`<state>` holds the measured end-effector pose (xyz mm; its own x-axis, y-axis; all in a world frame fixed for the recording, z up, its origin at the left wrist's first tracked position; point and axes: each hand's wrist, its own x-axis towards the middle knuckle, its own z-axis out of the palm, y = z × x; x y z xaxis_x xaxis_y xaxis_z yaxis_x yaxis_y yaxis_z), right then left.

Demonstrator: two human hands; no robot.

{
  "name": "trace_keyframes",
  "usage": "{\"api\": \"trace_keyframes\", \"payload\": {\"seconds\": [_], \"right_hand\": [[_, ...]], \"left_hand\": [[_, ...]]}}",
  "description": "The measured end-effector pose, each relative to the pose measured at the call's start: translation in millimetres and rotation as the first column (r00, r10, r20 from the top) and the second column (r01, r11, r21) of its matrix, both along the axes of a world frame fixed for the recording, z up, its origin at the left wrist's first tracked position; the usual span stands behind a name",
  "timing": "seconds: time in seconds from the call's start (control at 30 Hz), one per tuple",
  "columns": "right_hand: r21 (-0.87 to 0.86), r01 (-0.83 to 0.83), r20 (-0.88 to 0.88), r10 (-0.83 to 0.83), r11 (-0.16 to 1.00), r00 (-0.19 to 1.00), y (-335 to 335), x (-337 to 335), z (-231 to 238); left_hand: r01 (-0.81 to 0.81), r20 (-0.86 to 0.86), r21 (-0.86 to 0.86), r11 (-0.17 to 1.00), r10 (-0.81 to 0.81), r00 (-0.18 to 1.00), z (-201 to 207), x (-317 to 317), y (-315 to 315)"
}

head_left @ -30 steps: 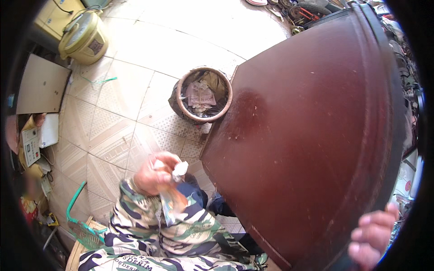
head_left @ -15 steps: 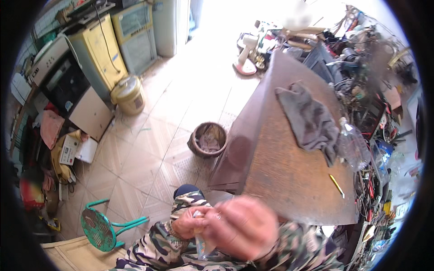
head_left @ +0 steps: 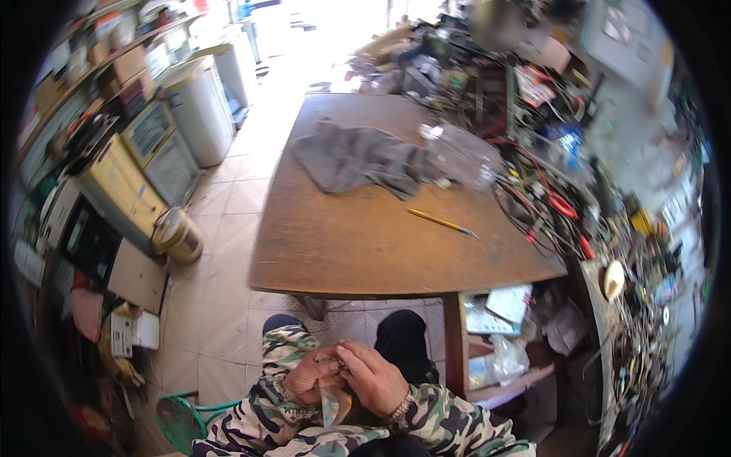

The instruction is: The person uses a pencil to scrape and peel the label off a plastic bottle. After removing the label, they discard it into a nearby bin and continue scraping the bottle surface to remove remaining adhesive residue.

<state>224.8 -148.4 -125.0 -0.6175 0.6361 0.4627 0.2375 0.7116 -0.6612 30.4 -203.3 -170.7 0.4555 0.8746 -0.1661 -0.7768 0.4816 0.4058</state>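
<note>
While bright light washes out the far end of a tiled floor (head_left: 225,297), a brown wooden tabletop (head_left: 358,255) stands in front of a person seated in camouflage-patterned clothing. Along its right side and beyond its far edge lies a dense heap of parts and wires (head_left: 449,72), and a yellow cabinet (head_left: 126,179) stands against the left-hand wall. Beneath the near right corner of the tabletop, an open wooden compartment (head_left: 455,343) holds papers and clear plastic bags. A green stool (head_left: 180,423) sits low at the person's left. Across the far half of the tabletop lies a crumpled grey cloth (head_left: 358,156), its right end touching a clear plastic bottle (head_left: 461,156) that rests on its side. Above the lap, just short of the tabletop, the right hand (head_left: 375,379) bends its fingers over the fingertips of the left; whether it grips anything cannot be told. The left hand (head_left: 308,377) is closed on a translucent packet (head_left: 333,405), which hangs below the fingers. Nearer the tabletop's middle lies a slim yellow pencil (head_left: 438,221).
</note>
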Motion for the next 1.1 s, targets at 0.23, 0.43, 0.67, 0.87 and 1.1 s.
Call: {"api": "trace_keyframes", "payload": {"seconds": [0.23,0.43,0.67,0.87,1.1], "right_hand": [[-0.305,0.234,-0.303,-0.327,0.923,0.895,-12.1,41.1,-13.3],[-0.548,0.169,-0.484,-0.475,0.820,0.735,-16.6,55.3,-23.5],[-0.566,0.322,-0.333,-0.567,0.759,0.753,-16.4,61.3,-20.5],[-0.515,0.299,-0.331,-0.508,0.803,0.795,-16.5,59.5,-21.3],[-0.758,-0.238,-0.584,-0.469,0.608,0.663,-14.3,60.4,-26.7]], "left_hand": [[-0.013,-0.200,0.002,1.000,0.014,0.980,18.1,52.7,27.1],[-0.051,-0.280,-0.032,0.998,0.040,0.959,47.4,88.4,36.6],[-0.077,-0.407,0.054,0.996,0.093,0.909,36.9,88.1,37.5],[-0.134,-0.584,0.111,0.985,0.173,0.793,41.7,92.8,34.5],[-0.164,-0.434,0.086,0.983,0.185,0.882,38.4,78.9,39.3]]}}
